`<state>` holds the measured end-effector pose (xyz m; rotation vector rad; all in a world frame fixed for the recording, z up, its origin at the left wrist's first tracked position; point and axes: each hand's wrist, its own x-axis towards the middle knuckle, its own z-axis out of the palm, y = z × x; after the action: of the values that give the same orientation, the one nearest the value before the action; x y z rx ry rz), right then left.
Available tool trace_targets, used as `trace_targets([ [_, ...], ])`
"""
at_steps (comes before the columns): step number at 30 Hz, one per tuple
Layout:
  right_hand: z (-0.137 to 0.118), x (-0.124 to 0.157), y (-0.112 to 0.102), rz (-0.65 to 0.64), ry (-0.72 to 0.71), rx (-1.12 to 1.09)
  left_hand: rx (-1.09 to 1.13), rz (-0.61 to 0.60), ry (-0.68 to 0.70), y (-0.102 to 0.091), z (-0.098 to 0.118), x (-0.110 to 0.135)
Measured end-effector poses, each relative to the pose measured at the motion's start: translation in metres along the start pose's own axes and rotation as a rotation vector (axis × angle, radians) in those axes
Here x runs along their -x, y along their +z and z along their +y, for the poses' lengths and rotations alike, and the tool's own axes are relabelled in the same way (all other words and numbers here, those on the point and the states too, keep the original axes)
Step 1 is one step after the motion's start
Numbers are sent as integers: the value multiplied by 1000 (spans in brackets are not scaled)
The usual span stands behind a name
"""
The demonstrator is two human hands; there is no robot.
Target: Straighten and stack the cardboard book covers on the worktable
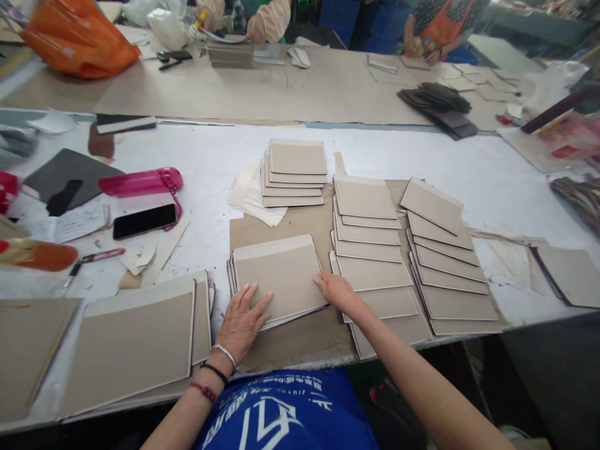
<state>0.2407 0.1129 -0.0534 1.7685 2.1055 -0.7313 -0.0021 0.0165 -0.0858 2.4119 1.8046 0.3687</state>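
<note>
A small stack of grey-beige cardboard sheets lies on a brown board at the table's near edge. My left hand rests flat on the stack's lower left corner, fingers stretched out. My right hand touches the stack's right edge, fingers curled slightly at the side; nothing is lifted. Right of it lie two fanned rows of the same sheets, one row beside my right hand, the other row farther right. Another fanned pile sits behind.
Larger boards lie at the near left. A black phone, a pink bottle and a dark sheet sit at left. Other people work at the far table, with an orange bag and dark sheets.
</note>
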Motion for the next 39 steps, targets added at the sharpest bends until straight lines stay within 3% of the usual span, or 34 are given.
trace_targets([
  [13,-2,-1,-4,-60,22,20,75,-170,55,-15,-16,-6],
  [27,-2,-3,2,-36,41,38,240,-178,28,-23,-29,-15],
  [34,-3,0,-2,-25,31,23,41,-152,-126,-23,0,-24],
  [39,-3,-1,-2,-29,32,41,-32,-122,-139,-16,11,-22],
])
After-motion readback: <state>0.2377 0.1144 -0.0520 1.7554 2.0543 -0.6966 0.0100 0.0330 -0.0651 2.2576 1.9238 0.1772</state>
